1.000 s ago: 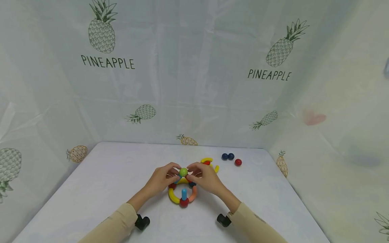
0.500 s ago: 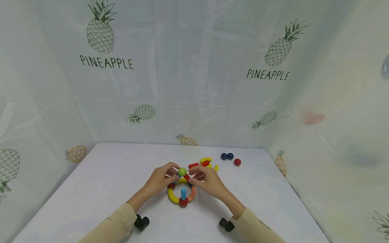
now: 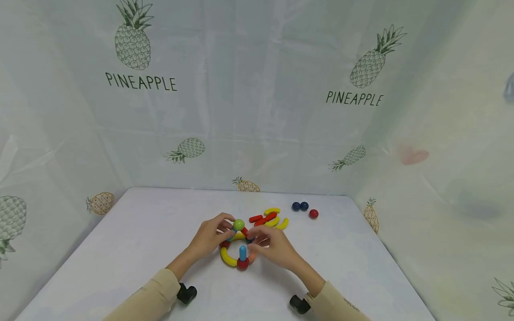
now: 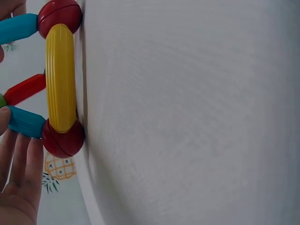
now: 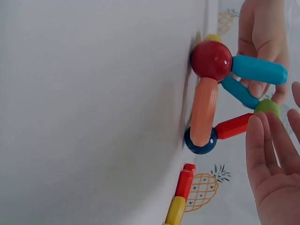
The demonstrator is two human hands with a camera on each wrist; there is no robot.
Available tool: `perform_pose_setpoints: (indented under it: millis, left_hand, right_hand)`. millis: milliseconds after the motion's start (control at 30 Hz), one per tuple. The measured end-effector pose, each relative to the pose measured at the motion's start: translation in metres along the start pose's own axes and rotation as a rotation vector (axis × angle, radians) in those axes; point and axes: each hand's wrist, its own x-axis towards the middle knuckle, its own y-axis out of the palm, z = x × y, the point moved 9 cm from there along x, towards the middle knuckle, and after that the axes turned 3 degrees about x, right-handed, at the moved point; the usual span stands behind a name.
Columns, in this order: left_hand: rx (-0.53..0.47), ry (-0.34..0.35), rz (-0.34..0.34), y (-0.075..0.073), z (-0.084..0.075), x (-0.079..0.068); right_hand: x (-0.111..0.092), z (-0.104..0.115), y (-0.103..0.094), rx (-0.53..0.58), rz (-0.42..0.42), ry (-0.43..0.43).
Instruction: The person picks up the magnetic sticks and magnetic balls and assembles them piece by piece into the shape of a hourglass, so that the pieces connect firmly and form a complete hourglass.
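Observation:
A ring of curved magnetic rods and balls lies on the table: a yellow curved rod (image 4: pixel 61 77), an orange curved rod (image 5: pixel 205 110), red balls (image 3: pixel 242 264) and a dark blue ball (image 5: pixel 202 141). From its far side a blue rod (image 4: pixel 26 123) and a red rod (image 5: pixel 233 126) lean together to a green ball (image 3: pixel 238 224) on top. My left hand (image 3: pixel 209 235) pinches this blue rod near the green ball. Another blue rod (image 3: pixel 242 253) stands upright on the front red ball. My right hand (image 3: pixel 277 247), fingers spread and extended, hovers beside the ring's right side, holding nothing.
Behind the right hand lie several loose rods, among them a red rod (image 3: pixel 255 219) and a yellow curved rod (image 3: pixel 283 224). Farther right are two dark blue balls (image 3: pixel 300 206) and a red ball (image 3: pixel 313 214). A pineapple-print curtain (image 3: pixel 257 111) surrounds the table.
My right hand has let go near the green ball and moved back toward me, toward the upright blue rod. The ring has shifted slightly left; the left hand keeps its pinch.

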Motion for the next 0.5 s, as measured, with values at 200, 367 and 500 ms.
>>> perform_pose_setpoints:
  millis: [200,367,500]
  left_hand:
    - [0.006,0.000,-0.013,-0.001,-0.002,-0.001]
    - [0.007,-0.002,-0.022,-0.001,-0.002,-0.001]
    - [0.009,-0.004,-0.027,-0.002,-0.001,-0.001]
  right_hand:
    - [-0.004,-0.001,0.010,0.045,0.030,0.009]
    - [-0.006,-0.003,0.017,0.056,0.057,0.039]
    - [-0.007,-0.003,0.021,0.054,0.068,0.046]
